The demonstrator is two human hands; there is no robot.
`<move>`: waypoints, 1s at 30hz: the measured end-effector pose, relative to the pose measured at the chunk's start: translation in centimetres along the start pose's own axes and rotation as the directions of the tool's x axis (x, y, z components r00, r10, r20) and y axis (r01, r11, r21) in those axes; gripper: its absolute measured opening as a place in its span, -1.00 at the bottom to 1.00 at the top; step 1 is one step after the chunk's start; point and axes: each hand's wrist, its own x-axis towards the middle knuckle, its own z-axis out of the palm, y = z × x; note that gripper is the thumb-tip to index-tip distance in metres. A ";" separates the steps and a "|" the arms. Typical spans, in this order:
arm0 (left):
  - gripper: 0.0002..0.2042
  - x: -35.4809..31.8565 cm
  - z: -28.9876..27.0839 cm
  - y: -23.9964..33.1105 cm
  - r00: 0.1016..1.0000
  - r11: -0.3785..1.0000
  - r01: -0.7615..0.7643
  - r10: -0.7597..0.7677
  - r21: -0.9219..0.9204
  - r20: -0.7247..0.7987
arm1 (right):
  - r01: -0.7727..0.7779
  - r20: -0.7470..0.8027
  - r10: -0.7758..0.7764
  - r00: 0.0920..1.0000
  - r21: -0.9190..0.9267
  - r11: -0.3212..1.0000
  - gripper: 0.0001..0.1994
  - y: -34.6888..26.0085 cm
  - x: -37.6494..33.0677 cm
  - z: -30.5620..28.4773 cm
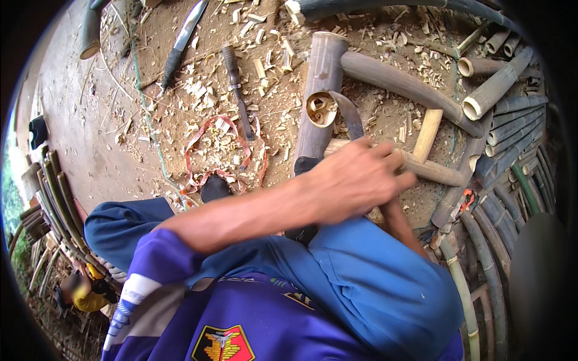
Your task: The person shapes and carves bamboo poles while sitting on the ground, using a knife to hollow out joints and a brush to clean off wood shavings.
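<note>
My left hand is in front of me with its fingers curled, slightly blurred, above a bamboo bar. A dark, curved, blade-like strip runs from the hole in a thick bamboo post down to my left knuckles. Pale shavings fill that hole. Whatever sits inside my left fingers is hidden. Beneath it comes my right forearm, beside my raised knee; the right fingers are covered by the left hand. My dark-covered foot rests against the post's near end.
A long knife and a wooden-handled chisel lie on the ground among bamboo chips. A reddish strap loops near my other foot. Bamboo poles pile up at right. Another person is at far left.
</note>
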 end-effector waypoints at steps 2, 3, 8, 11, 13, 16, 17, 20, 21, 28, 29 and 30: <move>-0.43 2.5 2.6 -2.4 0.999 1.000 0.019 -0.020 0.024 0.027 | -0.145 -0.112 0.110 0.988 -0.386 0.911 -0.61 -0.5 0.9 -1.7; -0.35 3.8 4.1 -4.1 0.988 0.992 0.055 -0.070 0.114 0.135 | -0.232 -0.148 0.182 0.972 -0.476 0.848 -0.59 -2.3 1.8 -2.5; -0.22 5.9 4.1 -8.3 0.979 0.948 0.200 -0.201 -0.246 0.020 | -0.031 -0.080 -0.063 0.995 -0.826 0.562 -0.66 -8.4 5.8 -6.5; -0.19 4.8 3.8 -9.0 0.903 0.920 0.172 -0.290 -0.353 -0.317 | 0.235 0.201 -0.213 0.956 -0.960 0.149 -0.71 -13.2 8.9 -6.6; -0.13 3.9 3.0 -9.4 0.809 0.868 0.172 -0.394 -0.466 -0.437 | 0.277 0.262 -0.204 0.943 -0.959 0.053 -0.71 -15.6 10.1 -5.8; -0.09 2.7 2.7 -9.8 0.695 0.815 0.145 -0.488 -0.561 -0.529 | 0.353 0.360 -0.085 0.929 -0.932 -0.080 -0.70 -18.5 12.2 -4.3; -0.08 2.6 3.1 -10.1 0.612 0.833 0.083 -0.476 -0.548 -0.631 | 0.372 0.383 -0.077 0.921 -0.919 -0.130 -0.71 -19.2 12.8 -3.9; -0.09 1.3 3.1 -10.6 0.492 0.789 0.039 -0.549 -0.613 -0.675 | 0.415 0.435 -0.067 0.898 -0.888 -0.199 -0.69 -20.7 14.0 -0.9; -0.12 0.9 3.4 -10.7 0.460 0.784 -0.006 -0.549 -0.621 -0.698 | 0.453 0.484 -0.078 0.872 -0.856 -0.251 -0.71 -21.0 14.4 -0.3; -0.09 0.3 4.5 -10.1 0.251 0.828 0.031 -0.548 -0.560 -0.798 | 0.547 0.581 0.049 0.812 -0.731 -0.407 -0.85 -21.9 14.5 2.2; -0.06 0.7 5.5 -10.1 0.349 0.785 0.065 -0.597 -0.617 -0.723 | 0.596 0.623 -0.030 0.781 -0.760 -0.260 -0.82 -20.9 14.3 0.9; -0.01 1.1 4.8 -8.9 0.435 0.824 0.136 -0.549 -0.550 -0.714 | 0.629 0.637 -0.107 0.763 -0.770 -0.104 -0.79 -19.6 13.5 -1.1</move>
